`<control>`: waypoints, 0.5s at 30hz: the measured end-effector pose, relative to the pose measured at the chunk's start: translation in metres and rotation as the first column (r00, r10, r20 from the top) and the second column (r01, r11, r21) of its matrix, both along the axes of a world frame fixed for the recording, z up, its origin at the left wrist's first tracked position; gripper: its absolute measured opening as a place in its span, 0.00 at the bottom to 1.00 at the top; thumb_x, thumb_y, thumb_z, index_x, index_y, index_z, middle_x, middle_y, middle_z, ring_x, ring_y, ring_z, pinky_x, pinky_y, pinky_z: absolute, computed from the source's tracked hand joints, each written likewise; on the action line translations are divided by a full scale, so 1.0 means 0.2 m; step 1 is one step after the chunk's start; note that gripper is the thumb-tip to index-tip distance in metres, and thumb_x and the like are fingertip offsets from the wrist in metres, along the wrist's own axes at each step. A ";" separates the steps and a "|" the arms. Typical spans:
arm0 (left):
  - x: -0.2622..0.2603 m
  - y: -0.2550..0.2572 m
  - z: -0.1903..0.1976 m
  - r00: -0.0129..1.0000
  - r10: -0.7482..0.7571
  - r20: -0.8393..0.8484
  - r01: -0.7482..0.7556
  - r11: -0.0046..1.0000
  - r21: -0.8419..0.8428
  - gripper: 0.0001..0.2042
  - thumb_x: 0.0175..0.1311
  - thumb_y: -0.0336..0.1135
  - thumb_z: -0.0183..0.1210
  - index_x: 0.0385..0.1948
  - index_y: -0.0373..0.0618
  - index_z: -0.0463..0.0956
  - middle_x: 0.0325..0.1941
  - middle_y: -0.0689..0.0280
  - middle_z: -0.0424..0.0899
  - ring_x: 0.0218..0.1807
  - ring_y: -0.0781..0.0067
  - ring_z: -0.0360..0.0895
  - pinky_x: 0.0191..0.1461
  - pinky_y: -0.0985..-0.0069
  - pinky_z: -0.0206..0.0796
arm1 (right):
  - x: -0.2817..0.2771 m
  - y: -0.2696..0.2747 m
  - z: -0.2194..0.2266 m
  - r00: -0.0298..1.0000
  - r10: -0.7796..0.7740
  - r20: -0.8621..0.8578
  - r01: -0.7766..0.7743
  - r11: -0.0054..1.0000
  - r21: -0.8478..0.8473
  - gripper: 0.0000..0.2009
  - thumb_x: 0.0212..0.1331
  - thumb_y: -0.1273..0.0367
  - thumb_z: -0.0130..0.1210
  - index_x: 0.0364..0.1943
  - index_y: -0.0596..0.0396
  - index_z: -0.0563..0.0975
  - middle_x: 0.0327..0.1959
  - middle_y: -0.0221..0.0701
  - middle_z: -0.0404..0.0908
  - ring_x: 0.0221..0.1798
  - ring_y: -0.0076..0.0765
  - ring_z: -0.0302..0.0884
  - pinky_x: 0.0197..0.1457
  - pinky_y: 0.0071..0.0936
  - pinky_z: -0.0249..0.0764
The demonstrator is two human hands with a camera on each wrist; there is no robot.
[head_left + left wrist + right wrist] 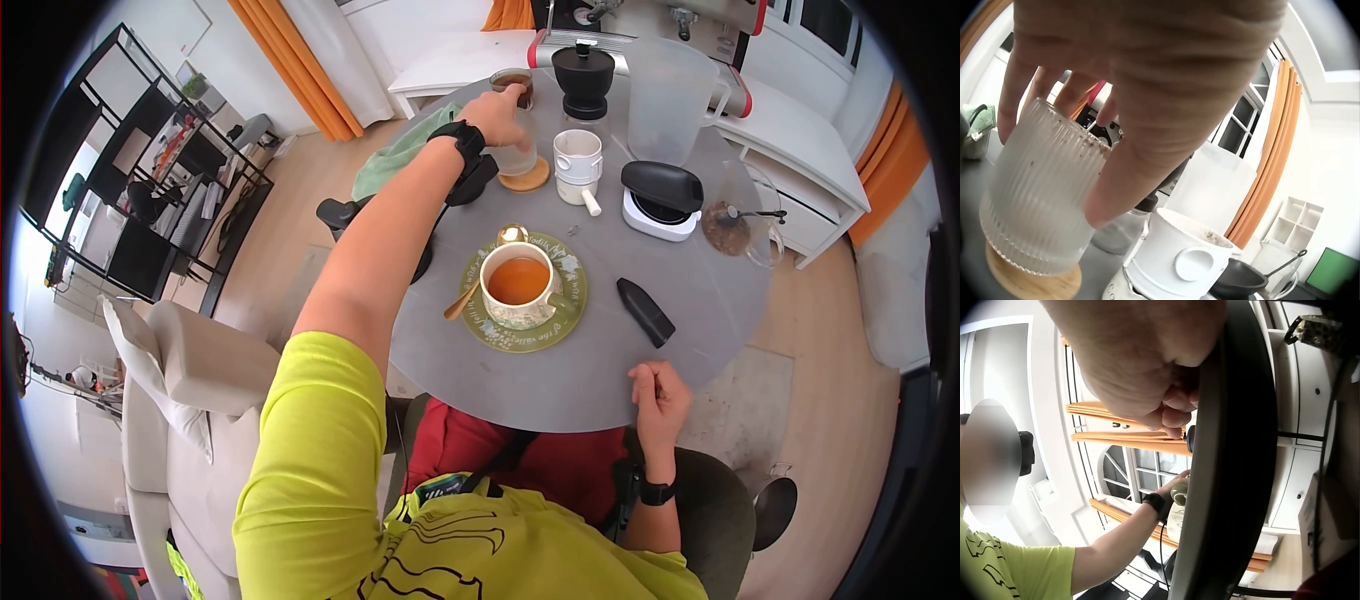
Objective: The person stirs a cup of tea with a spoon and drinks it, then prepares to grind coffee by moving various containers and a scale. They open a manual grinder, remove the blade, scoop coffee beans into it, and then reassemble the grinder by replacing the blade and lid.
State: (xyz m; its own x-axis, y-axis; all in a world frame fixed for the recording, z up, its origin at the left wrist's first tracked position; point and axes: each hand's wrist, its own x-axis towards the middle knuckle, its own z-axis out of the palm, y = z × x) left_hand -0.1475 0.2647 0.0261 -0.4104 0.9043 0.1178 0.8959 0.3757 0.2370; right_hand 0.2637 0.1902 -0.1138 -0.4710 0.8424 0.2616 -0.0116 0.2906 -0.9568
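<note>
My left hand (494,118) reaches to the far left of the round grey table. In the left wrist view, its thumb and fingers straddle the rim of a ribbed clear glass (1041,187), with the thumb against the near side. Brown specks dot that rim. A round wooden coaster (1032,278) lies under the glass. My right hand (660,402) is at the table's near right edge, fingers loosely curled and holding nothing. A black oblong object (647,312) lies nearest to it. In front of me stands a patterned cup of amber drink (518,282) on a green saucer (572,295) with a spoon (461,300).
A white ceramic dripper (578,160) stands right of the glass. Behind are a jar with dark contents (520,82), a black-topped grinder (583,72) and a translucent pitcher (668,105). On the right are a white scale (655,222) and a glass pot (728,232). A green cloth (400,155) lies left.
</note>
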 end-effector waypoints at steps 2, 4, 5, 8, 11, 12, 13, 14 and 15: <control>0.00 -0.01 0.01 1.000 -0.011 -0.021 0.010 0.998 -0.060 0.48 0.34 0.46 0.71 0.66 0.46 0.59 0.48 0.46 0.80 0.54 0.48 0.77 0.57 0.63 0.69 | 0.00 0.00 0.00 1.000 0.007 -0.003 -0.007 1.000 -0.004 0.07 0.64 0.75 0.54 0.27 0.61 0.77 0.15 0.24 0.68 0.18 0.15 0.63 0.22 0.17 0.57; 0.00 -0.01 0.01 1.000 0.015 0.010 -0.014 1.000 -0.023 0.48 0.35 0.47 0.71 0.66 0.46 0.59 0.48 0.46 0.80 0.54 0.47 0.77 0.57 0.63 0.69 | -0.01 0.00 0.00 1.000 0.002 0.009 -0.002 1.000 -0.001 0.07 0.64 0.75 0.54 0.27 0.61 0.77 0.15 0.24 0.68 0.17 0.15 0.63 0.22 0.17 0.57; 0.00 -0.02 0.01 0.998 0.037 0.043 -0.038 0.999 0.013 0.48 0.35 0.47 0.71 0.66 0.46 0.59 0.49 0.45 0.80 0.54 0.47 0.77 0.58 0.63 0.69 | -0.01 0.00 0.00 1.000 0.003 0.009 -0.003 1.000 -0.001 0.07 0.64 0.75 0.54 0.27 0.61 0.77 0.15 0.24 0.68 0.17 0.15 0.63 0.22 0.17 0.57; -0.01 0.00 0.00 0.999 0.043 0.007 -0.043 0.999 -0.004 0.48 0.35 0.48 0.71 0.66 0.46 0.60 0.49 0.46 0.80 0.55 0.47 0.76 0.58 0.63 0.68 | 0.00 0.00 0.01 1.000 -0.004 0.018 0.003 1.000 0.009 0.07 0.64 0.75 0.54 0.27 0.61 0.77 0.15 0.24 0.68 0.17 0.15 0.63 0.22 0.17 0.57; -0.03 -0.01 0.00 0.999 0.051 0.016 -0.050 0.999 -0.010 0.48 0.35 0.48 0.71 0.66 0.46 0.60 0.50 0.46 0.80 0.55 0.46 0.76 0.59 0.64 0.68 | -0.01 0.00 0.01 1.000 -0.004 0.010 0.005 1.000 -0.009 0.07 0.64 0.75 0.54 0.27 0.61 0.77 0.15 0.24 0.69 0.18 0.15 0.63 0.22 0.17 0.57; -0.02 -0.01 0.00 0.999 0.050 0.016 -0.050 0.999 -0.010 0.48 0.35 0.48 0.71 0.66 0.46 0.60 0.50 0.46 0.80 0.55 0.46 0.76 0.59 0.64 0.68 | -0.01 0.00 0.01 1.000 -0.005 0.010 0.005 1.000 -0.005 0.07 0.64 0.75 0.54 0.27 0.61 0.77 0.15 0.24 0.69 0.18 0.15 0.63 0.22 0.17 0.57; -0.02 -0.02 -0.01 0.997 0.064 0.053 -0.064 0.998 -0.002 0.48 0.35 0.48 0.71 0.66 0.46 0.61 0.51 0.45 0.80 0.56 0.47 0.76 0.60 0.64 0.68 | -0.01 0.00 0.01 1.000 -0.004 0.011 0.004 1.000 -0.001 0.08 0.64 0.74 0.54 0.27 0.61 0.77 0.15 0.24 0.69 0.18 0.15 0.63 0.22 0.17 0.58; -0.02 -0.02 -0.01 0.993 0.078 0.091 -0.079 0.997 0.005 0.48 0.35 0.48 0.71 0.66 0.45 0.61 0.52 0.45 0.79 0.57 0.47 0.75 0.60 0.64 0.67 | -0.01 0.00 0.01 1.000 -0.001 0.011 0.001 1.000 -0.001 0.08 0.64 0.74 0.54 0.27 0.61 0.77 0.15 0.24 0.69 0.18 0.15 0.63 0.22 0.17 0.58; -0.03 -0.03 -0.01 0.992 0.080 0.092 -0.081 0.997 0.005 0.48 0.35 0.48 0.71 0.66 0.45 0.61 0.52 0.45 0.79 0.57 0.47 0.75 0.60 0.64 0.67 | -0.01 0.00 0.01 1.000 -0.002 0.020 0.002 1.000 0.002 0.08 0.64 0.74 0.54 0.27 0.61 0.77 0.15 0.24 0.69 0.18 0.15 0.63 0.22 0.17 0.58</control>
